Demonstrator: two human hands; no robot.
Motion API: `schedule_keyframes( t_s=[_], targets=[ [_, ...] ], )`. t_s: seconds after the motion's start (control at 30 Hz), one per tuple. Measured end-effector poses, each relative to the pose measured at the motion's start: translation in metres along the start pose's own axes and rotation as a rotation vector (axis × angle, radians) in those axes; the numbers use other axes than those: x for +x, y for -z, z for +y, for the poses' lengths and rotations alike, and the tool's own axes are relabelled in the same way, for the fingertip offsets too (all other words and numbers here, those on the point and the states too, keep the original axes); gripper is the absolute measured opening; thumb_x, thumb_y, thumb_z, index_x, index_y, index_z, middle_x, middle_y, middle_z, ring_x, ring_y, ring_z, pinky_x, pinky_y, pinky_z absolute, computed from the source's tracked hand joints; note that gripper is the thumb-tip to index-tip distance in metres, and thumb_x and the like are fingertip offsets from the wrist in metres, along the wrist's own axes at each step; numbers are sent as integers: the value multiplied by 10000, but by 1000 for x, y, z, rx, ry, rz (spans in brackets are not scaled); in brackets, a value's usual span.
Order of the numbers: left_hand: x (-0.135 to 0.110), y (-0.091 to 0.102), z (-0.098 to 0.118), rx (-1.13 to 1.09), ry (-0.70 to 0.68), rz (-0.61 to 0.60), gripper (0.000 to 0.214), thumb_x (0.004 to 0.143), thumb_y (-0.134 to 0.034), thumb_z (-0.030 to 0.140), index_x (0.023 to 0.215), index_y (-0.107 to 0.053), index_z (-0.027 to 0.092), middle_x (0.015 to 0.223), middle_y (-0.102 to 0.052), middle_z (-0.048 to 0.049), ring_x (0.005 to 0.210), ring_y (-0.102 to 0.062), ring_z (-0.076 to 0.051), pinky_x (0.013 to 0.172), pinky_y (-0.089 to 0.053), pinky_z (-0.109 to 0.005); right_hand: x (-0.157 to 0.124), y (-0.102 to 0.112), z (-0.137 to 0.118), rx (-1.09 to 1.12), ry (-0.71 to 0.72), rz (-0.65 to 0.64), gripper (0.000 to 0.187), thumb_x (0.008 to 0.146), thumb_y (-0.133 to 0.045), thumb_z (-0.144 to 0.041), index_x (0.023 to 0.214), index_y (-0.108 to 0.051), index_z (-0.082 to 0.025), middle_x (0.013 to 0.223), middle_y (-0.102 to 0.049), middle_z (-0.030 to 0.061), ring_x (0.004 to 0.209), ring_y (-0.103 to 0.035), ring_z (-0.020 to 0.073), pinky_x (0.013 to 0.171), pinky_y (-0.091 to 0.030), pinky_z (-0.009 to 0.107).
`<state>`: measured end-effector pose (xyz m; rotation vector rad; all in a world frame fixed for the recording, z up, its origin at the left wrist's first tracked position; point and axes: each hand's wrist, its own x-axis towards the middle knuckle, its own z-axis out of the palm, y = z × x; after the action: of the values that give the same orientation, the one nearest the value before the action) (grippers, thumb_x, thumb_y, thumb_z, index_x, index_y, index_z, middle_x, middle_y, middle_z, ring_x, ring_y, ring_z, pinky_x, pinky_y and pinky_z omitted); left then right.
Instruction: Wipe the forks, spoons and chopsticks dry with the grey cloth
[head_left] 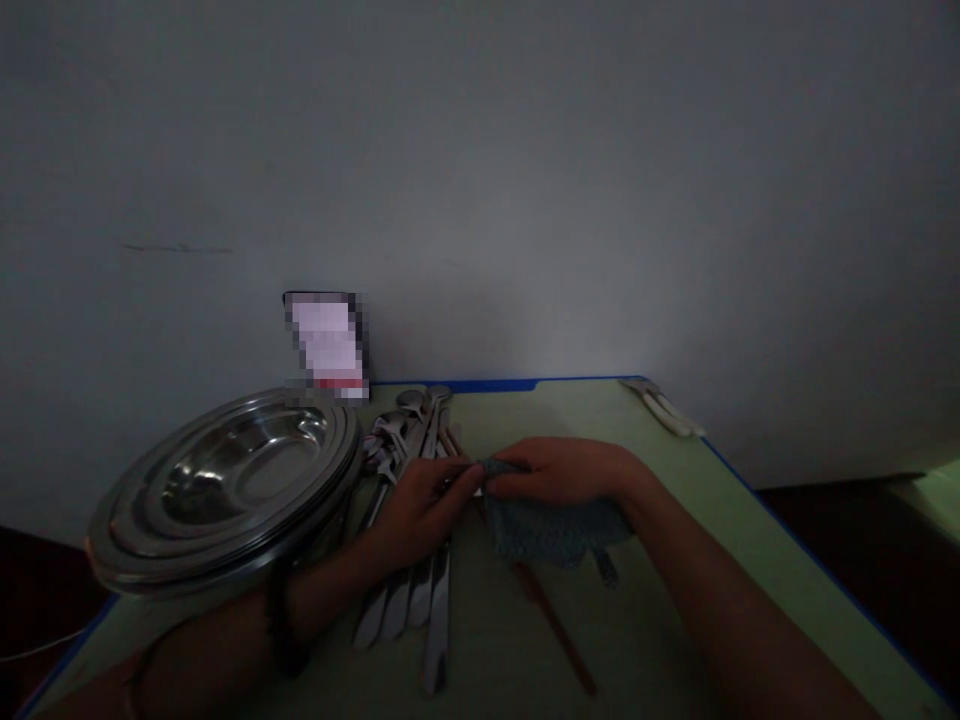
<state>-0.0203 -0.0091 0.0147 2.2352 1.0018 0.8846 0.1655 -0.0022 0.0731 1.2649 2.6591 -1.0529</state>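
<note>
My right hand (pixel 559 470) is closed on a grey-blue cloth (pixel 540 530), which hangs below the fingers with a small loop at its lower edge. My left hand (pixel 431 508) meets it at the cloth's left corner, fingers pinched together. A thin, dark item shows between the hands, too dim to name. Under and beside the left hand lies a bunch of metal spoons (pixel 420 600), bowls toward the wall and handles toward me. Below the cloth, a slim brown stick (pixel 559 630) rests at a slant on the table.
Stacked metal plates or basins (pixel 262 470) stand at the left of the green table (pixel 660 600). Behind them a phone (pixel 326 340) with a blurred screen leans on the wall (pixel 562 200). Something with pale handles (pixel 667 412) lies at the far right edge. The room is dim.
</note>
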Motion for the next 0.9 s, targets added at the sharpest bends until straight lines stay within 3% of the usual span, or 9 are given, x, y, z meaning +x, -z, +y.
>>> schedule_keyframes(
  t_s=[0.33, 0.57, 0.77, 0.83, 0.9],
  targets=[
    [2, 2, 7, -27, 15, 80, 346, 859, -422, 297, 597, -593, 151, 512, -518, 39, 473, -478, -95, 483, -346, -185, -27, 18, 14, 142, -58, -35, 361, 790, -476, -500, 897, -608, -182, 790, -617, 11, 668, -531, 129, 567, -387, 234],
    [2, -3, 1, -155, 174, 164, 325, 854, -422, 350, 672, -605, 152, 600, -577, 18, 552, -518, -118, 504, -378, -193, -19, 13, 22, 474, -129, -109, 355, 754, -537, -491, 877, -622, -169, 724, -597, -5, 567, -491, 91, 515, -373, 217],
    [4, -1, -5, -173, 186, 71, 355, 826, -453, 398, 582, -547, 158, 526, -523, 26, 511, -493, -123, 493, -376, -212, 0, -25, 38, 861, -182, 31, 365, 660, -628, -508, 787, -657, -168, 668, -593, -23, 543, -479, 83, 529, -377, 224],
    [3, 0, -4, -136, 153, 28, 326, 822, -460, 387, 603, -542, 160, 541, -527, 25, 515, -490, -122, 484, -363, -210, 1, -37, 43, 986, -178, 167, 370, 587, -690, -495, 779, -674, -179, 698, -619, -26, 579, -506, 86, 580, -398, 226],
    [1, 0, -1, -94, 96, -31, 265, 826, -461, 362, 673, -545, 162, 588, -546, 22, 546, -500, -123, 501, -369, -209, -1, -45, 45, 1112, -210, 321, 374, 598, -679, -503, 795, -683, -186, 706, -636, -18, 597, -533, 96, 615, -416, 235]
  ],
)
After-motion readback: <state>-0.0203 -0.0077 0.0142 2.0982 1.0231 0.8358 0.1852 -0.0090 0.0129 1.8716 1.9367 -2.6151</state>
